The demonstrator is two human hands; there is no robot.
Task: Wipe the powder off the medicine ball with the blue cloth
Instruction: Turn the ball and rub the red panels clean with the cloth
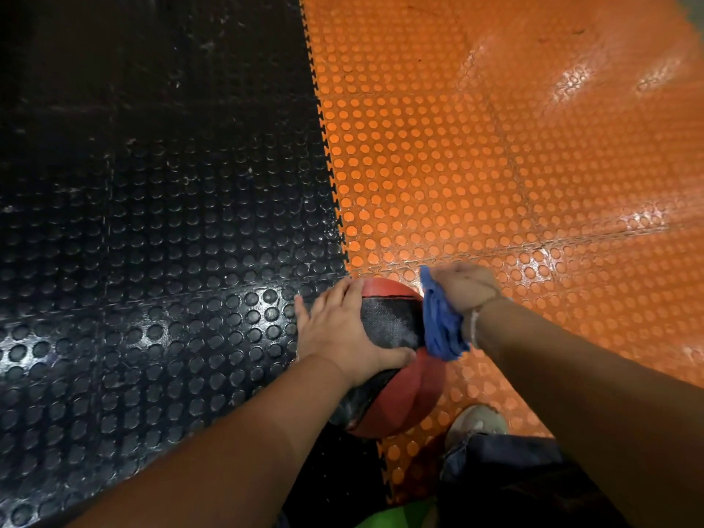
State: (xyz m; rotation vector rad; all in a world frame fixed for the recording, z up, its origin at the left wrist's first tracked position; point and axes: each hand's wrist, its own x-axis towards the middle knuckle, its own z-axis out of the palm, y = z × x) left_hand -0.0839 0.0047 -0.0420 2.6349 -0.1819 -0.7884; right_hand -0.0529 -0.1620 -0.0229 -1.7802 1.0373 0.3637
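A red and black medicine ball (396,379) sits on the floor at the seam between black and orange tiles. My left hand (339,329) lies over its left upper side, fingers spread flat along the ball and thumb across the black panel. My right hand (463,285) grips a crumpled blue cloth (442,325) against the ball's upper right side. A faint pale sheen shows on the black panel; I cannot tell if it is powder.
The floor is studded rubber tile, black (152,261) on the left and orange (514,165) on the right, joined by a toothed seam. My shoe (476,423) and trouser leg stand just right of the ball at the bottom.
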